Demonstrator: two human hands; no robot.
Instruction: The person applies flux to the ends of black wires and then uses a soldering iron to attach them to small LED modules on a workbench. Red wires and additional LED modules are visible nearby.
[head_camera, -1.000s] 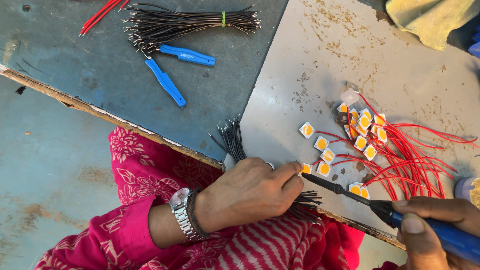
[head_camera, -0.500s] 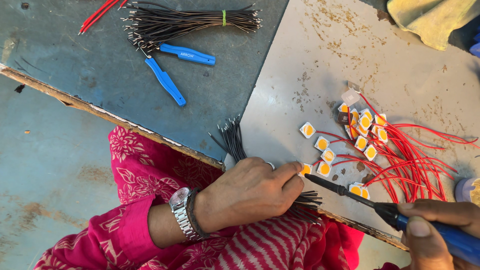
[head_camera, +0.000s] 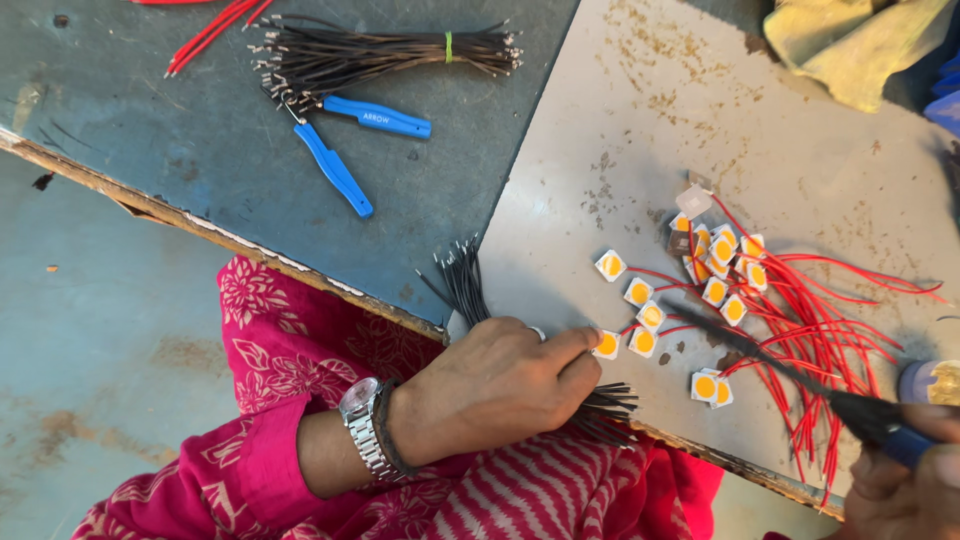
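My left hand, with a metal watch on the wrist, grips a bundle of short black wires and presses a fingertip on a small square chip with a yellow centre at the near edge of a grey metal sheet. My right hand at the lower right holds a soldering iron with a blue handle. Its dark tip hovers over several such chips with red wires attached.
Blue-handled pliers and a tied bundle of black wires lie on the blue-grey table. Loose red wires are at the top left. A yellow cloth sits at the top right, a small round container at the right edge.
My right hand has drawn back to the right and lifted the soldering iron's tip away from the chip under my left fingertip. My left hand has stayed in place.
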